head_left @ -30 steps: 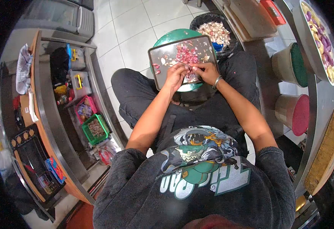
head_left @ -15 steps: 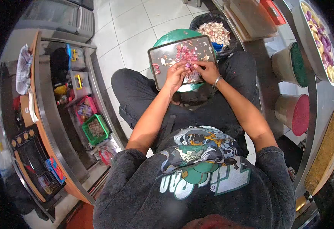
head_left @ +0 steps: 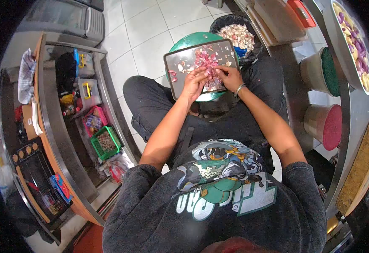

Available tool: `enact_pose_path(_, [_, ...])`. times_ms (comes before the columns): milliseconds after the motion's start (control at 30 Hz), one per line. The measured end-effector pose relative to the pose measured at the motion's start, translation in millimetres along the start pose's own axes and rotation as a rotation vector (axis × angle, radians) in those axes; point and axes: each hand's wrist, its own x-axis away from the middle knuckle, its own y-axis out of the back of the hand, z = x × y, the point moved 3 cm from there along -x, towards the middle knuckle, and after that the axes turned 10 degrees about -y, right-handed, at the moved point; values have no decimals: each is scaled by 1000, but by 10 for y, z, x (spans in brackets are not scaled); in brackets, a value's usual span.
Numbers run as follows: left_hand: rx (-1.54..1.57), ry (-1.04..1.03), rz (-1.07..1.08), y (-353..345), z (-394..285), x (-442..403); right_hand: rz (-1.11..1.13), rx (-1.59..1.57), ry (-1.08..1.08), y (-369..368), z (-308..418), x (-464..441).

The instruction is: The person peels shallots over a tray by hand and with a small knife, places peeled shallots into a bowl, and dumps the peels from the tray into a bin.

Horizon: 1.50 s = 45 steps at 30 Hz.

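A dark rectangular tray (head_left: 178, 80) rests on a round green stool top (head_left: 188, 40) between my knees. Heaped on it are small reddish-pink shallots (head_left: 203, 57), with pale bits of skin scattered around. My left hand (head_left: 195, 82) is closed over the tray's near side, its fingers curled around a small purplish shallot that they mostly hide. From the right, my right hand (head_left: 231, 79), with a metal bracelet at the wrist, meets the left fingertips. Its thumb and index finger pinch at the same shallot.
Beyond my right knee stands a black-lined bin (head_left: 235, 38) full of pale peelings. A white tub (head_left: 355, 50) of purple and yellowish pieces sits on the right-hand counter. Two lidded buckets (head_left: 319, 122) stand below it. Shelves at left hold a green basket (head_left: 105, 143).
My right hand's fingers have shifted slightly around the shallot, and its purple surface shows less now. My left hand stays nearly in place; the tray has not moved.
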Motion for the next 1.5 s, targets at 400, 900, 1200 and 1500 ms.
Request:
enact_pose_path(400, [177,111,-39,-4,-8,14,38,-73,180,-62,20,8])
enact_pose_path(900, [21,15,-46,58,0,-8,-66,-153,-95,52,-41,-52])
enact_pose_path(1200, [125,27,-25,9,-13,9,-44,-162,7,-25,-71,-38])
enact_pose_path(1500, [63,32,-6,48,33,-3,96,-146,67,-26,109,82])
